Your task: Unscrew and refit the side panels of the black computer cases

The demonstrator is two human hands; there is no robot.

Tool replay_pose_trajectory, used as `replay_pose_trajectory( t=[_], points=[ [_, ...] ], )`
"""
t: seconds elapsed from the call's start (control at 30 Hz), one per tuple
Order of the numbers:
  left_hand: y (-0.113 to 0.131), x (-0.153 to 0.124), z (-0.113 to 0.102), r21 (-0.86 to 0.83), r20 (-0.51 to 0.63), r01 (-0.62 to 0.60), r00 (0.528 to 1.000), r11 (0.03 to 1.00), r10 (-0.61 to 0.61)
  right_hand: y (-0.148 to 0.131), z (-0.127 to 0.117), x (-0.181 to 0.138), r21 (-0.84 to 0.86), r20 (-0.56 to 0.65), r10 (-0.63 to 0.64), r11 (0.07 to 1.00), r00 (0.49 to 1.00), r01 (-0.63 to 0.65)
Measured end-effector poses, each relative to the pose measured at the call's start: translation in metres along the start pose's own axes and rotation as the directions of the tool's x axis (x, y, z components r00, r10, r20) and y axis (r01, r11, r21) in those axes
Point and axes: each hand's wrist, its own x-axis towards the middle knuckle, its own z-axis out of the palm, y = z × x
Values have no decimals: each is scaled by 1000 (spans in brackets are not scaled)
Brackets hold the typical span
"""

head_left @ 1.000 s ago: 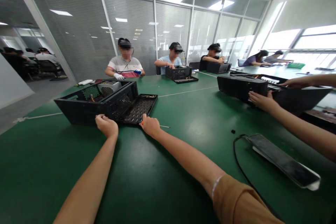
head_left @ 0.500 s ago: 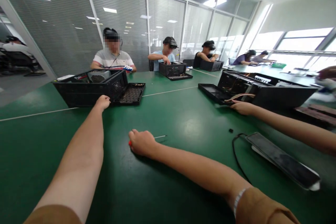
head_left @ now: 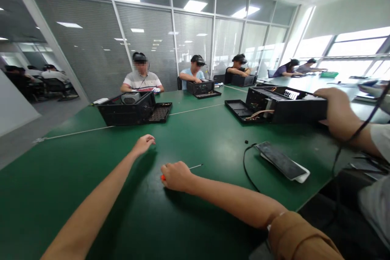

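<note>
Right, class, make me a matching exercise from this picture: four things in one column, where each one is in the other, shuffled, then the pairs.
Things
1. screwdriver
2. left hand
3. phone
4. open black computer case

Places
A. lying flat with a black cable attached
B. far side of the green table
C. held in the right hand
D. resting on the table, holding nothing

Pairs: 1-C, 2-D, 3-A, 4-B

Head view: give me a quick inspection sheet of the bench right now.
Surface: green table, matte.
Job's things: screwdriver under right hand; open black computer case beyond left hand.
Clutter: phone, small black bit.
Hands: right shut on screwdriver; left open, flat on table, holding nothing.
Cables: black cable from phone.
Surroundings: co-worker's hand on second case; seated people, glass partition.
</note>
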Motion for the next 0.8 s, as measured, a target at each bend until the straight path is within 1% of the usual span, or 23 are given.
replay_pose_trajectory(
  t=[0.1,0.17,0.23,0.3,0.4,0.5,0.63,0.8],
  points=[
    [23,-76,17,-62,13,-51,999,997,52,-6,-4,-19,-9,-24,62,998,998,-62],
    [32,-120,26,-116,-18,-57,998,992,55,-9,-4,-31,-14,-51,82,997,995,-82],
    [38,-153,31,-147,-64,-64,996,987,55,-10,-3,-41,-20,-74,88,996,993,-90],
    [42,-175,32,-143,-109,-72,992,987,57,-10,-1,-49,-32,-80,83,996,993,-86],
    [48,-191,31,-106,-131,-78,989,991,64,-8,-1,-56,-47,-80,84,995,993,-88],
    [55,-197,28,-39,-96,-103,990,994,99,-4,-1,-58,-47,-85,89,995,992,-93],
    [60,-200,28,72,-61,-153,986,986,157,-3,1,-57,-30,-60,75,997,995,-77],
    [60,-201,28,37,-30,-137,990,990,138,-3,4,-55,-12,-41,79,997,996,-80]
  ],
)
